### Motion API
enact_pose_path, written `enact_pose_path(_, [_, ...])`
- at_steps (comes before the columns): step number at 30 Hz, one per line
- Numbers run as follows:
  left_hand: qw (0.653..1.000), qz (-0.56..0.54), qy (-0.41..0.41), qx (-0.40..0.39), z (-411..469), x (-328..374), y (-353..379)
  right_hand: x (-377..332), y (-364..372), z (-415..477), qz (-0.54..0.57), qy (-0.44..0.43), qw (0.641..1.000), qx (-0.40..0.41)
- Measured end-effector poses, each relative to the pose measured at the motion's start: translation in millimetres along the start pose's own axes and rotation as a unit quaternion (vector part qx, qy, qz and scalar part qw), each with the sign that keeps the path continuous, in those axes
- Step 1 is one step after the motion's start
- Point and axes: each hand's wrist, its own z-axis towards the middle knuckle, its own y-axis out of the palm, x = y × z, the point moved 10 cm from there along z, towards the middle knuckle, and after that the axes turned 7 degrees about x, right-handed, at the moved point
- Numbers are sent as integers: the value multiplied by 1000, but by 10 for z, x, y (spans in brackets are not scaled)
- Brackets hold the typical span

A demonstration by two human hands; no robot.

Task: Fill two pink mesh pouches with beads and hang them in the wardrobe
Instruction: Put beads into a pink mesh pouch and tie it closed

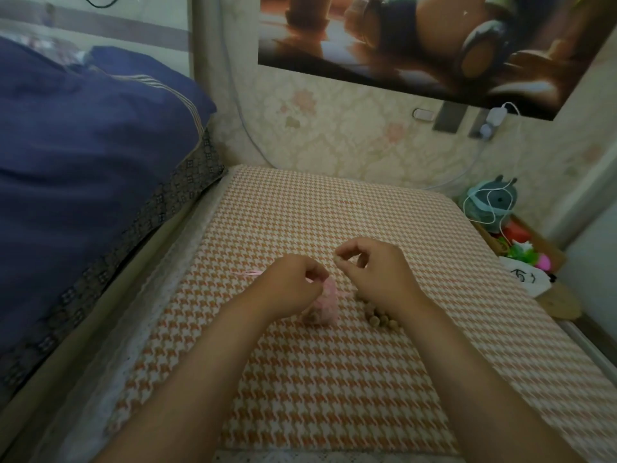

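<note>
**On the mat: pouch gripped, bead pinched**

On the checked mat (334, 379), near its middle, a pink pouch (329, 297) is held by its mouth, which is pinched in the curled fingers of the left hand (293, 284). Its bottom rests on the mat. A few brown beads (312, 318) can be made out through the mesh at the bottom. A single bead (340, 261) is pinched between thumb and forefinger of the right hand (375, 272), just above and to the right of the pouch mouth. A pink cord (248, 272) is trailed leftward across the mat from behind the left hand. A loose heap (379, 318) of more beads lies just right of the pouch, partly hidden by the right wrist. A blue quilt (83, 145) is piled at the left, beside the mat. At the far right a plush toy (490, 202) is looped with a white cable (500, 225), next to a box (534, 242) of coloured things. A poster (417, 38) is hung on the wall behind.
</note>
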Motion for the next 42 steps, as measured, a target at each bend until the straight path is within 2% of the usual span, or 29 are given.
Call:
enact_pose_path(3, [1000,-10,-1,0,-14,-2,-2,-258,-41,-147,30,-41,998,-22])
enact_pose_path(11, [1000,-21,0,-11,-85,47,18,-320,114,-298,-90,-113,987,-67])
enact_pose_path(18, [1000,-2,12,-6,-96,108,27,-108,187,-377,-168,-100,969,-149])
enact_pose_path(25, [1000,0,5,7,-74,175,103,27,20,-316,-103,-41,981,-157])
enact_pose_path(29, [1000,17,21,6,-66,213,153,254,-118,-208,-48,-3,994,-98])
enact_pose_path(34, [999,11,34,4,-66,270,203,553,-27,-160,-147,19,983,-112])
enact_pose_path(42, [999,5,27,25,-54,289,208,619,314,-153,-203,-6,971,-130])
